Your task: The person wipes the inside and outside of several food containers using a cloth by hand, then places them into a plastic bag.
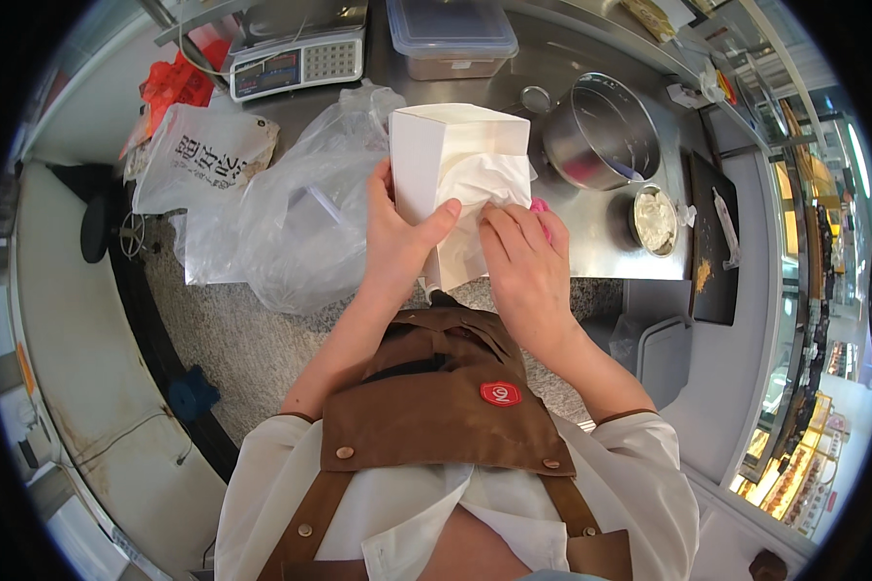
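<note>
My left hand [407,225] grips a white cardboard box [416,160] by its left side, thumb pressed over the near edge. The box is tilted towards me above the front edge of a steel worktable [588,247]. Crumpled white tissue paper [483,174] shows at the box's open face. My right hand [527,261] has its fingertips together on the lower part of that tissue, pinching it. Something pink [541,210] is partly hidden behind my right fingers. Large clear plastic bags [305,225] lie just left of my left hand.
Behind stand a digital scale [298,69] and a lidded plastic container [450,36]. To the right are a steel pot [599,134], a small bowl of white cream [654,221] and a dark tray [712,290]. A printed plastic bag [203,156] and red bag [178,87] lie left.
</note>
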`<state>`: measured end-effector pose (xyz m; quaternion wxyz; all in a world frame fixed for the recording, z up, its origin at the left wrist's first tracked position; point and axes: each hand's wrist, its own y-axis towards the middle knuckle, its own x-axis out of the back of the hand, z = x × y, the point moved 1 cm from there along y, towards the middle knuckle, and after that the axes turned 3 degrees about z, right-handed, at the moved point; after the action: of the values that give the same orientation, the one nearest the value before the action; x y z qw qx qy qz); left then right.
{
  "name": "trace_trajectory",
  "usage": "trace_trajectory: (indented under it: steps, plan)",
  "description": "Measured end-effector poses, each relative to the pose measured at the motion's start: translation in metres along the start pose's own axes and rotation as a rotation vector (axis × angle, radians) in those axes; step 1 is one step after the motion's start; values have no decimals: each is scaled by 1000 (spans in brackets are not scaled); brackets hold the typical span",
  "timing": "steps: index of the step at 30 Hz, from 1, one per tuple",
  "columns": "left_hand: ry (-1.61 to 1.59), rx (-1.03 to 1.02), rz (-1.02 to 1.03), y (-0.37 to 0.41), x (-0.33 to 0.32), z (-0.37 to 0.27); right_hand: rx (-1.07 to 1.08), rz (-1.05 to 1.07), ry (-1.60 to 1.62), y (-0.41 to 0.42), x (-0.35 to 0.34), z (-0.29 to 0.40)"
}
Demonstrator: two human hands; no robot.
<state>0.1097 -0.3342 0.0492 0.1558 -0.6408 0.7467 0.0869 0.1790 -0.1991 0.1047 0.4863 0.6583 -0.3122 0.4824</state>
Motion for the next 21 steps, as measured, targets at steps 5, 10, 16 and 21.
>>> trace_trajectory:
  steps: [5,10,16,21]
  plan:
    - [162,-152,66,13,-1,-1,-92,75,310,-4,-10,-8]
    - [-112,-43,64,18,15,3,-92,726,1371,-16,37,-39]
    - [-531,177,190,24,25,-25,-796,14,1447,-44,20,-90]
    - [-577,164,140,21,20,-32,-654,-361,1423,3,23,-61]
